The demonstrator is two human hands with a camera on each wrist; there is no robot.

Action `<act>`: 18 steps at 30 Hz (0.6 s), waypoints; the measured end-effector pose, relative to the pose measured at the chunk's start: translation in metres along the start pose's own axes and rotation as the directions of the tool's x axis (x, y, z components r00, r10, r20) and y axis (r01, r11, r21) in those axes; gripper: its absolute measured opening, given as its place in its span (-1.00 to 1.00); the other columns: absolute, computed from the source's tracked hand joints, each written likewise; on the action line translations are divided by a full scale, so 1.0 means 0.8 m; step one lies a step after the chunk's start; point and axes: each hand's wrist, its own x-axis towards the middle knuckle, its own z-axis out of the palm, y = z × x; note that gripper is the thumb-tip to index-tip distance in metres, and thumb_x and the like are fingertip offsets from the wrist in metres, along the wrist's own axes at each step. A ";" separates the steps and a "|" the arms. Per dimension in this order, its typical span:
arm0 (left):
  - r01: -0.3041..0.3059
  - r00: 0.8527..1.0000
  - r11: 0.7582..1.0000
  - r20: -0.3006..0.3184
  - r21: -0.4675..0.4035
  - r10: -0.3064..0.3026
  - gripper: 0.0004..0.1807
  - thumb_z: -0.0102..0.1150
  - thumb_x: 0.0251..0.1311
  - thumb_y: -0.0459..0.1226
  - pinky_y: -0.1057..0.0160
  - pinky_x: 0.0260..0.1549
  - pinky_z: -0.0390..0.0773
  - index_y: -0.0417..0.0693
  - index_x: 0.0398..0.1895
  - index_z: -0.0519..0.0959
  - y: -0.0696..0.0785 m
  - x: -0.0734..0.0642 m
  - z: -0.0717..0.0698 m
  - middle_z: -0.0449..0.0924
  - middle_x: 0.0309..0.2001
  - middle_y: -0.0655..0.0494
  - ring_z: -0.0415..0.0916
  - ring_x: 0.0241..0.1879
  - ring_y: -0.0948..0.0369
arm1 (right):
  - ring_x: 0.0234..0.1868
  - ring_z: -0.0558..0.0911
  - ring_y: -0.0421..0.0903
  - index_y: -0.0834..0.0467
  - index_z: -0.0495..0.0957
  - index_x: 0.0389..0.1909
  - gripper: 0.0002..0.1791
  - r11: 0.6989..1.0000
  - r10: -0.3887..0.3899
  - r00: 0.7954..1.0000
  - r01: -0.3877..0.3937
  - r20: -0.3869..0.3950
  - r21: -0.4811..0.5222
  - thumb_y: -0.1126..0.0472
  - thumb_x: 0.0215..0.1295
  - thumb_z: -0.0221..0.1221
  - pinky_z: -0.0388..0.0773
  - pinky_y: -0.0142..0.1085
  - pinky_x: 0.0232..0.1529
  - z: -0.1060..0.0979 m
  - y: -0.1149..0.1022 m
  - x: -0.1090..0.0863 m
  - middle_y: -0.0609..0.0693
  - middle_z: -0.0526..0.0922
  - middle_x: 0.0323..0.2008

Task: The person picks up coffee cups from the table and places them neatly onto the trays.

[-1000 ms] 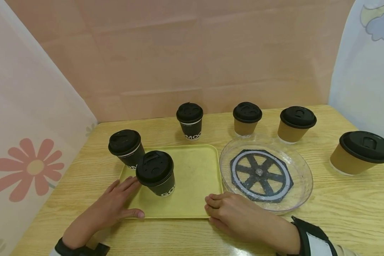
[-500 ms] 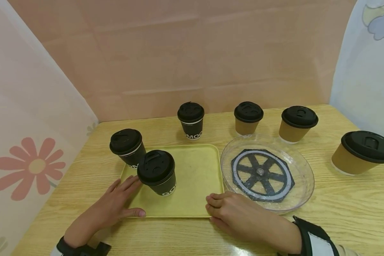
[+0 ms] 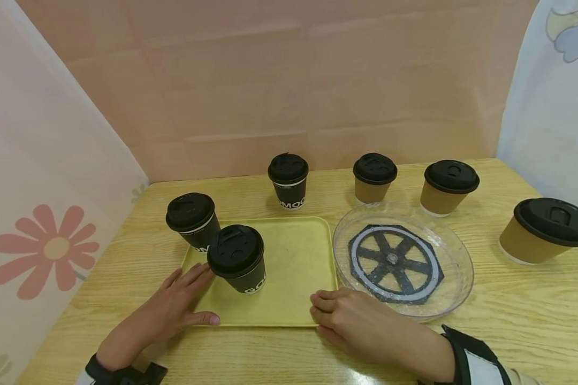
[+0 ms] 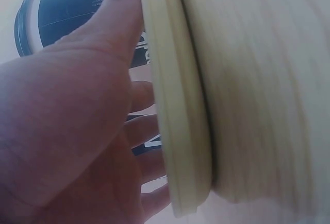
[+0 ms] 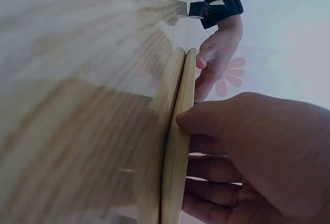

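The right hand (image 5: 273, 152) sets its thumb tip against an edge of the pale yellow tray (image 5: 177, 157), fingers reaching past the rim. Near that edge's far end is the left hand (image 5: 219, 54), below a black wrist strap (image 5: 227, 5). Wood-grain tabletop (image 5: 77, 147) meets the tray's underside.

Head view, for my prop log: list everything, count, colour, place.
table: 1, pale wood, foreground
tray: 1, yellow, on table
dish: 1, clear, right of tray
wheel shape: 1, dark, in or under dish
black cups: 3, black-lidded, one on tray, one beside, one behind
brown cups: 3, black-lidded, two behind dish, one right
backdrop: 1, tan, behind table
side panels: 2, whitish, printed, both sides
sleeves: 2, pale, bottom edge
wristbands: 2, black, on wrists
left hand: 1, tray, left edge
right hand: 1, tray, front right
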 end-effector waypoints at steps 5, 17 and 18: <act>-0.001 1.000 1.000 -0.006 0.002 0.001 0.07 0.21 -0.09 0.35 -0.38 0.24 0.22 -0.13 0.41 0.31 0.000 0.000 0.000 0.30 0.40 -0.14 0.27 0.37 -0.19 | 0.05 0.68 -0.14 0.07 0.69 -0.10 -0.76 0.999 -0.029 0.999 0.028 -0.029 -0.023 0.08 0.32 0.21 0.63 -0.29 0.03 0.002 0.000 0.002 -0.04 0.74 -0.05; -0.014 1.000 1.000 -0.025 -0.005 0.014 0.07 0.20 -0.09 0.35 -0.37 0.23 0.24 -0.11 0.41 0.31 0.000 -0.001 0.001 0.30 0.39 -0.14 0.27 0.36 -0.19 | -0.04 0.66 -0.21 0.00 0.65 -0.24 -0.87 0.999 -0.043 0.996 0.041 -0.081 -0.019 0.09 0.22 0.29 0.62 -0.34 -0.01 0.002 0.001 0.005 -0.15 0.71 -0.18; -0.010 1.000 1.000 -0.022 -0.011 0.009 0.06 0.19 -0.08 0.35 -0.37 0.24 0.23 -0.11 0.41 0.31 0.000 -0.001 0.001 0.30 0.40 -0.14 0.26 0.37 -0.19 | -0.04 0.66 -0.21 0.00 0.64 -0.25 -0.87 0.999 -0.040 0.996 0.038 -0.085 -0.015 0.10 0.21 0.30 0.62 -0.34 -0.02 0.002 0.001 0.006 -0.16 0.70 -0.19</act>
